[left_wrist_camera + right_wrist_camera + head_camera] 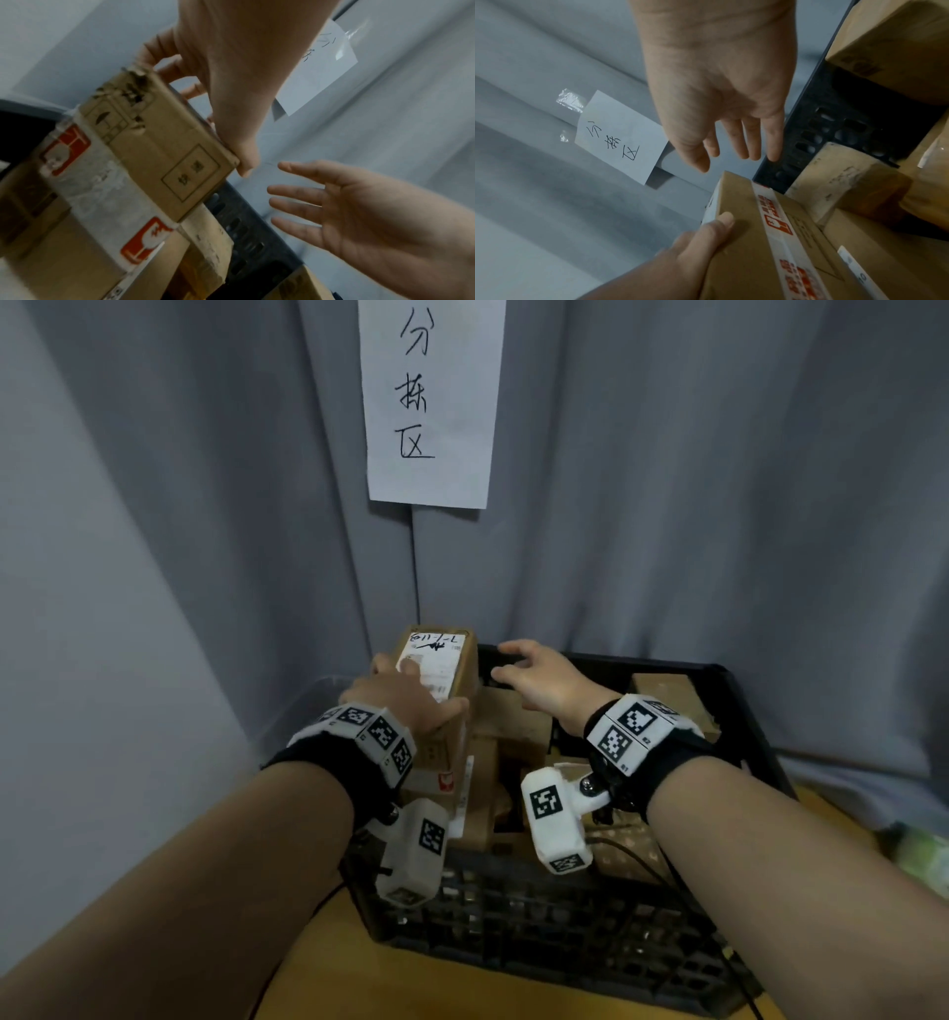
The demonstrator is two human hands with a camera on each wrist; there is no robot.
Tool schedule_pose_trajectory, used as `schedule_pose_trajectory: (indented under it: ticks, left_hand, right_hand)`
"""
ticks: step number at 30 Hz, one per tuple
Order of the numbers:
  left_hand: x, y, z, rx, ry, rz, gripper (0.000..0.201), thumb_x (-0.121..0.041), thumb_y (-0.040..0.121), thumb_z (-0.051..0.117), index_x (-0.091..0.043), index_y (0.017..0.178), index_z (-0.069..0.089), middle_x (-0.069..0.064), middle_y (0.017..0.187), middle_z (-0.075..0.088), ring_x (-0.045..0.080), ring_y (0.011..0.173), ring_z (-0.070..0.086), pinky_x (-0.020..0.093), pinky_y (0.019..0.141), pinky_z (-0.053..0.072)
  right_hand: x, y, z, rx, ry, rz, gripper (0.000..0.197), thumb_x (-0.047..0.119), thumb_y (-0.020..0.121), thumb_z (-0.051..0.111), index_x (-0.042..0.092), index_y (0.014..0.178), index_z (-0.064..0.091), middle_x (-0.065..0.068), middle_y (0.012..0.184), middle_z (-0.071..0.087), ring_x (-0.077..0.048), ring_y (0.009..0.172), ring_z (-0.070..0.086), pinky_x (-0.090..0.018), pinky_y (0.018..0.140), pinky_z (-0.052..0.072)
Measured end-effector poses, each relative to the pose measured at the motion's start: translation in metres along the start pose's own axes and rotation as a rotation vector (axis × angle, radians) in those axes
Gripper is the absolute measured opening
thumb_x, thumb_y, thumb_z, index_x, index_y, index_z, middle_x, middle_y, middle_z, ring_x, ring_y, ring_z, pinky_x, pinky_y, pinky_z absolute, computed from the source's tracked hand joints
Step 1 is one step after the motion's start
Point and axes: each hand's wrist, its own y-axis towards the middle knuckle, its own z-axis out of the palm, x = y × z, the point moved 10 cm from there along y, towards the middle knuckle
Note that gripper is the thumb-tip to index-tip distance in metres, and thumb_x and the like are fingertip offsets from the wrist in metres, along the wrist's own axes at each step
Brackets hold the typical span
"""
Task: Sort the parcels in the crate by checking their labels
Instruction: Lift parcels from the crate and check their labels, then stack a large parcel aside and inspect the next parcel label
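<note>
Yellow-brown wood of the bench [328, 983] carries a black slatted crate [539, 927], pushed against a grey draped curtain [719, 505]. A white paper sign [431, 403] with handwritten characters hangs on the curtain above the crate, and a pale bin rim [313, 695] shows to the crate's left.

In the head view the left hand [405, 695] grasps a cardboard parcel [441, 670] held upright above the crate's far left corner, its white label [434, 660] facing up, fingers over the label and thumb on the right side. The right hand [544, 680] hovers just beside the parcel, released, fingers spread and holding nothing. More brown parcels [513, 726] lie piled inside the crate.

The left wrist view shows what the head view does not: the parcel's [154, 142] side with clear tape, red fragile stickers, and a torn corner near the fingertips. The right wrist view shows tape fixing the sign [621, 134] to the curtain, and the left thumb pressed on the parcel [739, 233].

The label's print is too small to read. The crate's near contents are hidden behind the wrist cameras, and something green at the right edge is too blurred to tell.
</note>
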Motion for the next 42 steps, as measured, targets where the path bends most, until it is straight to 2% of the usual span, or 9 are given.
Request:
schedule_pose_trajectory:
  ticks: [6,9,11,14,17,19,23,34,42]
  left_hand:
    - [-0.026,-0.002,-0.029,-0.259,0.142,0.2,0.086,-0.073,0.08,0.043,-0.01,0.138,0.039,0.013,0.14,0.036,0.032,0.125,0.039,0.047,0.099,0.036]
    - [-0.055,-0.009,-0.043,-0.375,0.078,0.357,0.072,-0.064,0.085,0.046,-0.009,0.132,0.046,0.015,0.134,0.042,0.033,0.123,0.041,0.046,0.1,0.036]
    - [-0.077,-0.011,-0.045,-0.381,0.032,0.444,0.063,-0.057,0.088,0.047,-0.009,0.128,0.048,0.016,0.133,0.043,0.034,0.124,0.04,0.045,0.101,0.036]
    - [-0.113,-0.014,-0.042,-0.336,-0.045,0.572,0.056,-0.05,0.091,0.047,-0.011,0.131,0.048,0.014,0.138,0.041,0.033,0.129,0.035,0.044,0.106,0.034]
    - [-0.144,-0.015,-0.03,-0.27,-0.126,0.649,0.047,-0.044,0.092,0.048,-0.015,0.13,0.05,0.01,0.135,0.045,0.03,0.127,0.037,0.04,0.105,0.034]
    - [-0.16,-0.014,-0.019,-0.214,-0.197,0.658,0.044,-0.04,0.093,0.049,-0.016,0.13,0.05,0.009,0.133,0.047,0.028,0.126,0.039,0.039,0.103,0.035]
    - [-0.182,-0.007,0.008,-0.109,-0.316,0.634,0.039,-0.035,0.094,0.05,-0.015,0.127,0.053,0.009,0.129,0.051,0.027,0.124,0.044,0.038,0.102,0.038]
    - [-0.199,0.007,0.065,0.048,-0.643,0.488,0.032,-0.022,0.095,0.053,-0.009,0.123,0.052,0.005,0.112,0.065,0.012,0.094,0.059,0.022,0.079,0.045]
    - [-0.194,0.005,0.073,0.078,-0.692,0.439,0.031,-0.018,0.096,0.051,-0.005,0.123,0.052,0.01,0.114,0.065,0.02,0.106,0.06,0.023,0.082,0.044]
  right_hand:
    - [-0.024,0.001,-0.013,-0.053,-0.037,0.03,0.048,0.023,0.093,0.057,0.018,0.139,0.045,-0.009,0.131,0.054,-0.023,0.121,0.051,-0.04,0.105,0.043]
    - [-0.033,0.001,-0.039,-0.133,-0.041,0.033,0.044,0.02,0.092,0.058,0.014,0.135,0.049,-0.01,0.119,0.063,-0.022,0.109,0.059,-0.032,0.092,0.049]
    - [-0.039,-0.002,-0.063,-0.216,-0.089,0.028,0.039,0.018,0.091,0.059,0.012,0.13,0.053,-0.009,0.111,0.067,-0.022,0.099,0.063,-0.029,0.083,0.05]
    - [-0.053,-0.012,-0.104,-0.335,-0.185,0.052,0.037,0.019,0.09,0.061,0.011,0.126,0.057,-0.009,0.113,0.066,-0.024,0.107,0.061,-0.032,0.095,0.047]
    - [-0.075,-0.026,-0.142,-0.441,-0.232,0.102,0.037,0.019,0.089,0.062,0.008,0.124,0.058,-0.009,0.107,0.064,-0.025,0.106,0.061,-0.028,0.091,0.044]
    - [-0.093,-0.034,-0.164,-0.507,-0.253,0.146,0.038,0.021,0.087,0.063,0.009,0.123,0.059,-0.008,0.105,0.063,-0.024,0.104,0.06,-0.027,0.09,0.044]
    - [-0.13,-0.04,-0.186,-0.519,-0.344,0.231,0.056,0.033,0.082,0.067,0.014,0.132,0.051,-0.016,0.131,0.053,-0.034,0.121,0.052,-0.042,0.104,0.042]
    - [-0.184,-0.027,-0.16,-0.358,-0.276,0.363,0.099,0.055,0.072,0.072,0.018,0.148,0.019,-0.014,0.146,0.03,-0.034,0.132,0.038,-0.041,0.107,0.034]
    - [-0.181,-0.004,-0.155,-0.348,-0.479,0.421,0.118,0.066,0.061,0.074,0.013,0.149,0.015,-0.018,0.147,0.029,-0.038,0.132,0.037,-0.047,0.105,0.038]
